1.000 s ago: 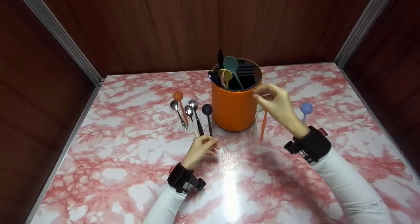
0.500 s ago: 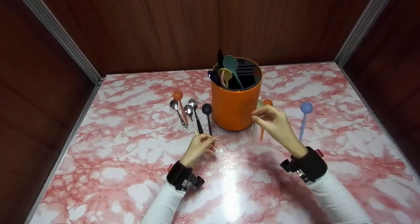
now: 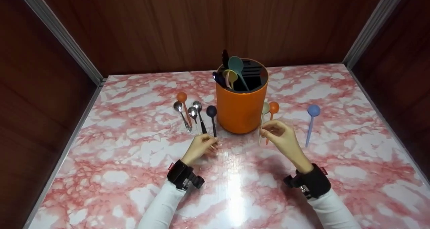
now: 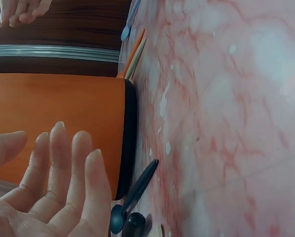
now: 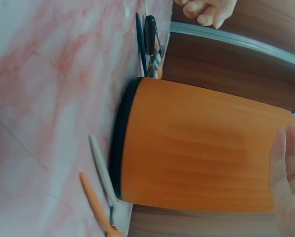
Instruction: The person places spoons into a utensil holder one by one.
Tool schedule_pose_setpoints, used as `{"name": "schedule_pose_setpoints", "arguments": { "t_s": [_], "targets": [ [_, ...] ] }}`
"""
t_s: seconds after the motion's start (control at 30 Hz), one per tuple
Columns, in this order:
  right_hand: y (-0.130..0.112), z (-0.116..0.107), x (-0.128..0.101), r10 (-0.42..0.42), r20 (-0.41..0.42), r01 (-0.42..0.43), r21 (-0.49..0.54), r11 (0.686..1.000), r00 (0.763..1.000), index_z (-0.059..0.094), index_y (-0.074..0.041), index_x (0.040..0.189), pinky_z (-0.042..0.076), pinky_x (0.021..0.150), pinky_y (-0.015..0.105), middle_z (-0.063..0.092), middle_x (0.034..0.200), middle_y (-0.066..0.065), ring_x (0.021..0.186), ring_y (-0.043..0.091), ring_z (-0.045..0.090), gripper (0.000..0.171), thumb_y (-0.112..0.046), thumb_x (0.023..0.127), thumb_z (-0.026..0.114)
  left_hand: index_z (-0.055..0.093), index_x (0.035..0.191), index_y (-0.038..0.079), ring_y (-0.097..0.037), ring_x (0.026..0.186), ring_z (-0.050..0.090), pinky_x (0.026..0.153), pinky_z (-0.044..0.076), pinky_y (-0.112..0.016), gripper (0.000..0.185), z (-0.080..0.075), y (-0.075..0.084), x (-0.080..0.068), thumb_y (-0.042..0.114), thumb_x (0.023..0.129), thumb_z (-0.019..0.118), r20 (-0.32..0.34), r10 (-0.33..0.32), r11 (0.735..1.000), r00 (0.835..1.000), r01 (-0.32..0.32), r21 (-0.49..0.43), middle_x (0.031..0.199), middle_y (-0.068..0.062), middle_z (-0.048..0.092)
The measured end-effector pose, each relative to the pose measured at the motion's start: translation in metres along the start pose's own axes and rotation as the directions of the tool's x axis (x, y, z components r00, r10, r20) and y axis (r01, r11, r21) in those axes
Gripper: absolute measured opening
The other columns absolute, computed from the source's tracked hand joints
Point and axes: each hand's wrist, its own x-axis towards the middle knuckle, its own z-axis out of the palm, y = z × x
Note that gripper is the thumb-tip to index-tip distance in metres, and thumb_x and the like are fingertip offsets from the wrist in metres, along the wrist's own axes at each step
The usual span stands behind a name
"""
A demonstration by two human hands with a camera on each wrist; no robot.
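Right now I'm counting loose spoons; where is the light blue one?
In the head view the light blue spoon lies alone on the marble table, right of the orange holder, beyond the right hand.

An orange holder [image 3: 240,111] with a black base is seen on a pink-and-white marbled bench [image 3: 134,155], flanked by orange [image 3: 271,116], pale green [image 3: 263,120], light blue [image 3: 311,123] and navy [image 3: 212,120] spoons.

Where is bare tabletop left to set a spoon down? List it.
Free: the near tabletop in front of both wrists, the far left corner beyond the orange spoon, and the right edge past the blue spoon. Crowded: both sides of the orange holder, where spoons lie close together.
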Motion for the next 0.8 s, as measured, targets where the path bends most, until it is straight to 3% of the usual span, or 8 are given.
{"name": "schedule_pose_setpoints", "arguments": {
  "t_s": [0.23,0.37,0.57,0.63,0.8],
  "targets": [
    [0.008,0.002,-0.005,0.041,-0.029,-0.040,0.023,0.999,0.999,0.061,0.013,0.092,0.051,0.058,0.019,0.066,0.077,-0.008,0.069,0.006,0.063,0.014,0.005,0.081,0.064,0.060,0.096,-0.009,-0.012,0.056,0.059,0.051,0.052,-0.023,0.022,-0.008,0.000,0.011,0.011,0.089,0.055,-0.023,-0.072,0.997,0.997,0.072,0.029,0.076,-0.015,0.065],
    [0.012,0.002,-0.008,0.049,-0.035,-0.048,0.039,0.998,0.998,0.060,0.014,0.092,0.051,0.058,0.019,0.067,0.077,-0.008,0.067,0.006,0.063,0.014,0.006,0.081,0.063,0.061,0.097,-0.010,-0.012,0.056,0.059,0.053,0.053,-0.024,0.023,-0.015,0.002,0.016,0.010,0.090,0.052,-0.022,-0.056,0.992,0.998,0.058,0.112,0.082,-0.024,0.065],
    [0.018,0.001,-0.013,0.075,-0.030,-0.072,0.078,0.994,0.997,0.058,0.016,0.094,0.054,0.064,0.019,0.066,0.077,-0.007,0.068,0.006,0.064,0.017,0.005,0.082,0.062,0.056,0.099,-0.014,-0.013,0.053,0.059,0.051,0.055,-0.029,0.025,-0.027,0.007,0.024,0.008,0.091,0.051,0.004,-0.093,0.993,0.996,0.092,0.075,0.078,-0.020,0.064],
    [0.019,0.002,-0.014,0.085,-0.028,-0.082,0.092,0.992,0.996,0.057,0.018,0.095,0.054,0.065,0.020,0.066,0.077,-0.007,0.068,0.006,0.064,0.018,0.006,0.083,0.062,0.056,0.097,-0.013,-0.012,0.050,0.058,0.049,0.054,-0.028,0.024,-0.032,0.008,0.029,0.009,0.090,0.053,-0.013,-0.102,0.991,0.995,0.103,0.081,0.075,-0.017,0.064],
    [0.021,0.004,-0.015,0.113,-0.034,-0.109,0.109,0.988,0.993,0.054,0.021,0.097,0.055,0.067,0.021,0.066,0.076,-0.007,0.068,0.007,0.064,0.022,0.005,0.083,0.061,0.058,0.087,-0.005,-0.008,0.048,0.055,0.046,0.051,-0.023,0.016,-0.042,0.008,0.041,0.011,0.088,0.057,-0.105,-0.097,0.974,0.990,0.116,0.196,0.070,-0.012,0.065]
  ]
}}
